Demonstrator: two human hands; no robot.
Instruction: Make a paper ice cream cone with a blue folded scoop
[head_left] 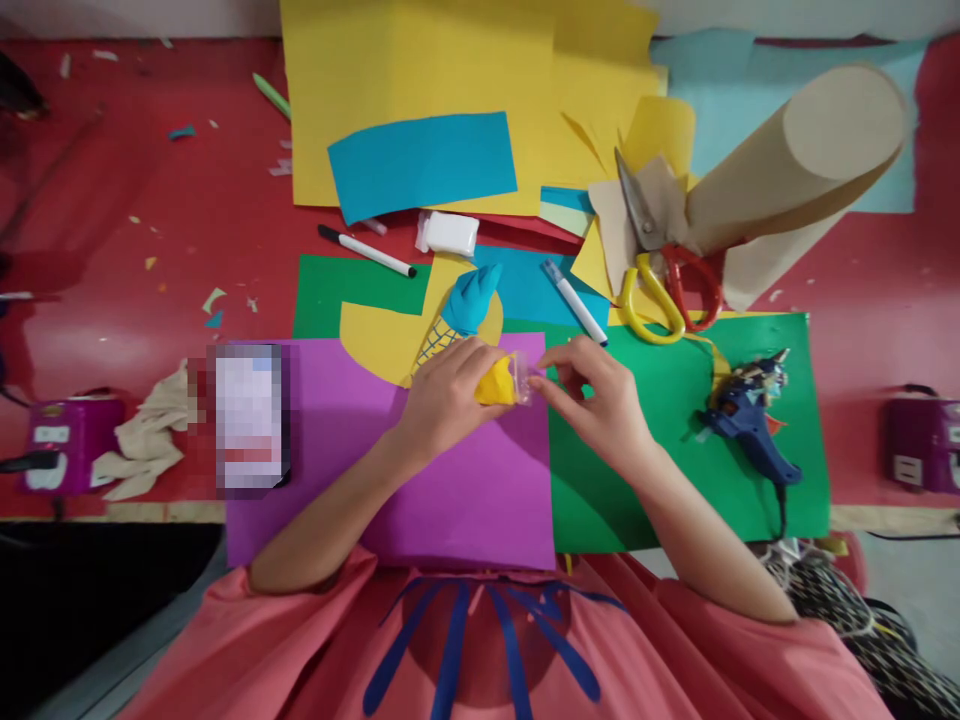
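Observation:
My left hand is closed on a small yellow packet that has a clear plastic end. From the right, my right hand pinches the edge of that clear plastic between thumb and fingers. Both hands are above a purple sheet and a green sheet. Just beyond my left hand lies an ice-cream shape with a blue top and a cone with a crossed-line pattern, partly hidden by the hand. A white packet lies farther back.
Yellow-and-red-handled scissors lie beside a beige paper roll. A blue glue gun is at the right. Two markers lie behind the hands. A blurred phone rests at left, near crumpled cloth.

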